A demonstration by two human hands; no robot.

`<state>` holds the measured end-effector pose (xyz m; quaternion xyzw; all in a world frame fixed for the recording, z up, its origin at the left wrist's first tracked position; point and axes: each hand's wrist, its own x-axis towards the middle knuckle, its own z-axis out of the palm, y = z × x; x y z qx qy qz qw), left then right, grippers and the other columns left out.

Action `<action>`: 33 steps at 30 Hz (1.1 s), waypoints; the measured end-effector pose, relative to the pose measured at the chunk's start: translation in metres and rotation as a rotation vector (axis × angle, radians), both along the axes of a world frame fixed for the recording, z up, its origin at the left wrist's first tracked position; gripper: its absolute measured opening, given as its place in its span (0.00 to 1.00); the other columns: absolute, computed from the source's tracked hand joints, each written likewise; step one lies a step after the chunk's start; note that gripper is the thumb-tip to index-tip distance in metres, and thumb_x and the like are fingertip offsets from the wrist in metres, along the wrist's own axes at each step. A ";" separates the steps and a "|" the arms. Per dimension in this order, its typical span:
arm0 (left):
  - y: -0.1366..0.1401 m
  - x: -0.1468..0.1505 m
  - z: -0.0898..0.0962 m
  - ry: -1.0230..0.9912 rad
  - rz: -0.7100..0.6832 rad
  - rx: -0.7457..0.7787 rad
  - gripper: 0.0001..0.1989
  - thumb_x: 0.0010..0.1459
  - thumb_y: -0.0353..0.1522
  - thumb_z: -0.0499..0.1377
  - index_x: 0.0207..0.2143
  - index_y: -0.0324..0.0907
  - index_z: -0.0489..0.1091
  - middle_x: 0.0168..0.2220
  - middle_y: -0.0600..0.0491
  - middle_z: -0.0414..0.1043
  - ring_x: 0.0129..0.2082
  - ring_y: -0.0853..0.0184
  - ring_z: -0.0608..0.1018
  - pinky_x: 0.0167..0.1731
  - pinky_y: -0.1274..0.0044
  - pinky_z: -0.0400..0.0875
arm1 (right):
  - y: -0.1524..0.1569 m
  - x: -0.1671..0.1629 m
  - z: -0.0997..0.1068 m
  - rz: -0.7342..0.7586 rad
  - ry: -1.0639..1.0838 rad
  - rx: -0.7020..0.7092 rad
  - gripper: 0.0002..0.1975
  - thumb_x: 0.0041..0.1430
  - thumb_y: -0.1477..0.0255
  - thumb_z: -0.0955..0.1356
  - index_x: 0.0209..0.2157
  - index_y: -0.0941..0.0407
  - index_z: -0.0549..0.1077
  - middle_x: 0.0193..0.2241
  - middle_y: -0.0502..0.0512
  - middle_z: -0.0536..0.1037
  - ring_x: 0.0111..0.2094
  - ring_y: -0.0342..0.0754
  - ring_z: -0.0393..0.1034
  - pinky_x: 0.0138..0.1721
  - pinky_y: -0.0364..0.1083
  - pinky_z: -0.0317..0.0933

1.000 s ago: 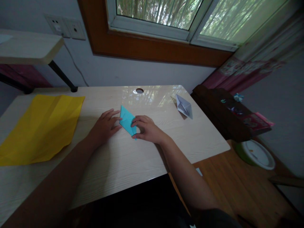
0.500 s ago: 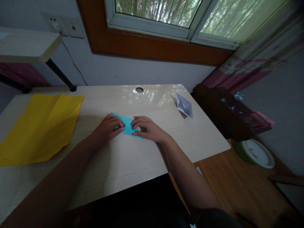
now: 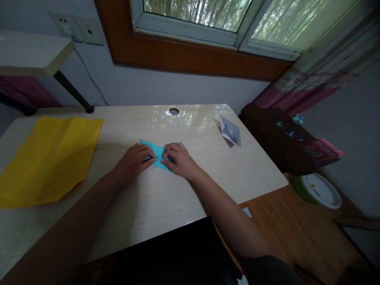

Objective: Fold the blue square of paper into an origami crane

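A small folded sheet of turquoise paper [image 3: 158,151] lies on the pale wooden table [image 3: 160,202], between my two hands. My left hand [image 3: 138,158] is curled over its left end, with thumb and fingertips pinched at the paper. On the right part, the fingers and thumb of my right hand [image 3: 178,160] are drawn together, pinching the paper. Both hands cover the ends of the sheet, so its full outline is hidden.
A large yellow sheet [image 3: 56,158] lies on the table's left side. Near the right edge stands a folded white paper boat [image 3: 230,131]. A raised shelf [image 3: 35,53] stands at the back left. On the floor at right is a green-and-white bin [image 3: 320,190].
My right hand has moved a little left along the turquoise paper, and its fingers have closed closer together. My left hand stays nearly in place.
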<state>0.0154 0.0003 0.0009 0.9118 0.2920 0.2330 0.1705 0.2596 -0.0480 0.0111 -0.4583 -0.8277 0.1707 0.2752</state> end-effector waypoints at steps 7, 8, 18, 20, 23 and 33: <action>-0.003 -0.005 0.005 -0.071 -0.056 -0.058 0.07 0.63 0.37 0.63 0.40 0.45 0.75 0.44 0.49 0.78 0.46 0.59 0.76 0.50 0.64 0.68 | 0.000 0.000 0.001 0.003 -0.008 0.003 0.03 0.64 0.69 0.71 0.36 0.53 0.75 0.44 0.57 0.75 0.49 0.55 0.65 0.54 0.54 0.58; -0.002 -0.006 0.005 -0.081 -0.064 -0.070 0.06 0.63 0.36 0.63 0.40 0.45 0.75 0.45 0.50 0.78 0.46 0.59 0.77 0.51 0.64 0.68 | 0.000 0.000 0.001 0.005 -0.007 0.006 0.03 0.64 0.69 0.71 0.36 0.53 0.75 0.44 0.57 0.75 0.48 0.55 0.65 0.54 0.54 0.58; -0.001 -0.007 0.003 -0.101 -0.057 -0.100 0.06 0.65 0.36 0.61 0.38 0.44 0.75 0.44 0.50 0.78 0.45 0.60 0.77 0.50 0.65 0.68 | -0.001 0.000 0.003 -0.005 -0.018 0.010 0.03 0.64 0.70 0.70 0.36 0.54 0.73 0.44 0.57 0.75 0.48 0.55 0.65 0.53 0.54 0.59; -0.002 -0.005 0.004 -0.105 -0.048 -0.099 0.06 0.65 0.36 0.61 0.38 0.44 0.75 0.44 0.50 0.78 0.45 0.60 0.77 0.50 0.65 0.68 | -0.001 0.000 0.002 -0.007 -0.022 0.012 0.03 0.64 0.70 0.70 0.36 0.54 0.73 0.44 0.58 0.75 0.48 0.55 0.64 0.53 0.54 0.59; -0.003 -0.003 0.004 -0.109 -0.036 -0.093 0.07 0.65 0.37 0.61 0.37 0.44 0.74 0.43 0.50 0.78 0.45 0.60 0.77 0.50 0.65 0.68 | -0.001 0.000 0.001 -0.009 -0.021 0.019 0.04 0.65 0.70 0.69 0.35 0.54 0.72 0.44 0.58 0.75 0.48 0.55 0.65 0.53 0.54 0.59; -0.006 0.003 0.002 -0.036 0.021 -0.031 0.07 0.63 0.38 0.63 0.36 0.44 0.74 0.41 0.50 0.77 0.43 0.59 0.76 0.48 0.65 0.67 | 0.001 0.001 0.002 0.003 0.023 0.010 0.05 0.67 0.69 0.69 0.35 0.53 0.70 0.42 0.57 0.76 0.47 0.54 0.67 0.55 0.54 0.58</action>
